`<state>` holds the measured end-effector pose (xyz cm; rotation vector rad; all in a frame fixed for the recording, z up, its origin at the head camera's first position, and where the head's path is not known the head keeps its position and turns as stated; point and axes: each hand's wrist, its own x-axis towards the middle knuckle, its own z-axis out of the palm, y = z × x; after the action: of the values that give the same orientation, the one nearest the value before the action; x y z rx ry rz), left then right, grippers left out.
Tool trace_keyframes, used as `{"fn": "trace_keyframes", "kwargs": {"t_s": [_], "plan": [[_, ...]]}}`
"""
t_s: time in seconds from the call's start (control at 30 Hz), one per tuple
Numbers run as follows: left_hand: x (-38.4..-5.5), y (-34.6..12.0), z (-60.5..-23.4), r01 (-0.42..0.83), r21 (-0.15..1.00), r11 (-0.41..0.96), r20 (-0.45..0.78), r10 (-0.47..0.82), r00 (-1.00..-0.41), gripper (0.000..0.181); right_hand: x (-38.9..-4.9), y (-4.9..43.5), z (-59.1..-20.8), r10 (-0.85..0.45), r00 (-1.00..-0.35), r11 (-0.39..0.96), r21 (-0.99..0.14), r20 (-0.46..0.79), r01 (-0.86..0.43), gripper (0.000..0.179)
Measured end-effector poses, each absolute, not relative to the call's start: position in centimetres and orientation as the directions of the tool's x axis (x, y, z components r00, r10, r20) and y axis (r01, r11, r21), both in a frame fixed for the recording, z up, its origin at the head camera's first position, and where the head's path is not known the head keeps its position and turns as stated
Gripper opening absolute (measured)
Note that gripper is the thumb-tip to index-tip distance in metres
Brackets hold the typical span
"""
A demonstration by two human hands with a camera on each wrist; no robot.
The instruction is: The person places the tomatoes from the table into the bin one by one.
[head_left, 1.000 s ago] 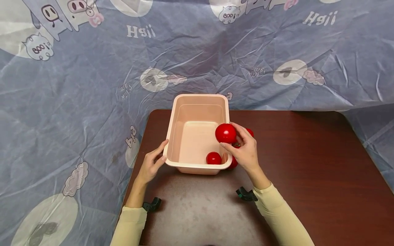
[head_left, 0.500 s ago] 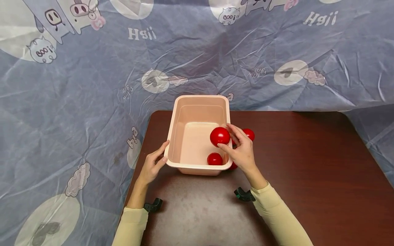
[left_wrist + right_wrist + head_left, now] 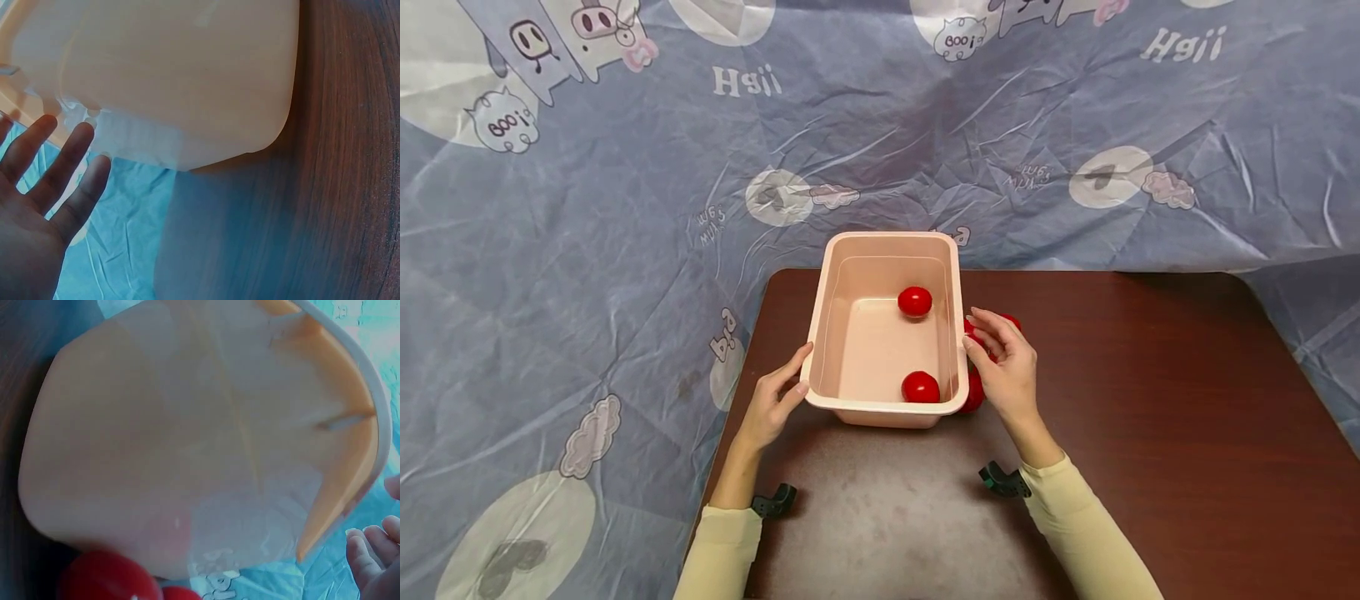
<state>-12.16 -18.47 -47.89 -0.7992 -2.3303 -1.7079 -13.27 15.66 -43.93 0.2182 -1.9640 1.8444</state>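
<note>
A pale peach plastic bin (image 3: 887, 407) stands on the dark wooden table. Two tomatoes lie inside it: one tomato (image 3: 914, 302) toward the far right, another tomato (image 3: 921, 387) in the near right corner. My left hand (image 3: 769, 404) touches the bin's left rim, thumb and index finger apart; its other fingers stretch along the outer wall in the left wrist view. Just right of the opposite rim is my right hand (image 3: 1006, 371), fingers loosely bent and holding nothing. More tomatoes sit on the table beside the bin, including one red tomato (image 3: 973, 392), partly hidden by hand and bin.
In the right wrist view, a large red tomato (image 3: 109, 578) rests close against the bin's outer wall. The brown table (image 3: 1150, 417) stretches to the right. A blue printed cloth (image 3: 880, 125) hangs behind the table and along its left side.
My right hand has let go of a tomato, which now lies in the far part of the bin. That hand has drawn back right, past the rim. The left hand stays at the bin.
</note>
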Motion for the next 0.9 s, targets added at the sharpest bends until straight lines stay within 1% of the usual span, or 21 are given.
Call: {"fn": "trace_keyframes", "kwargs": {"t_s": [0.23, 0.43, 0.63, 0.77, 0.9], "plan": [[-12.2, -18.4, -48.0, 0.493, 0.845, 0.206, 0.418, 0.317, -0.851, 0.054, -13.8, 17.5, -47.0, 0.205, -0.906, 0.103, -0.929, 0.37, -0.356, 0.034], [-12.3, -18.4, -48.1, 0.491, 0.846, 0.208, 0.418, 0.315, -0.852, 0.054, -13.0, 17.7, -47.8, 0.204, -0.929, 0.132, -0.949, 0.309, -0.287, 0.034], [-12.4, -18.4, -48.0, 0.486, 0.852, 0.195, 0.412, 0.324, -0.852, 0.054, -12.0, 17.0, -48.6, 0.202, -0.947, 0.224, -0.953, 0.25, -0.204, 0.035], [-12.4, -18.3, -47.9, 0.489, 0.851, 0.191, 0.414, 0.328, -0.849, 0.054, -12.3, 17.2, -51.1, 0.23, -0.945, 0.266, -0.949, 0.233, -0.169, 0.036], [-12.3, -18.4, -47.8, 0.495, 0.847, 0.196, 0.422, 0.32, -0.848, 0.054, -12.6, 17.5, -53.4, 0.233, -0.943, 0.336, -0.93, 0.238, -0.151, 0.039]]}}
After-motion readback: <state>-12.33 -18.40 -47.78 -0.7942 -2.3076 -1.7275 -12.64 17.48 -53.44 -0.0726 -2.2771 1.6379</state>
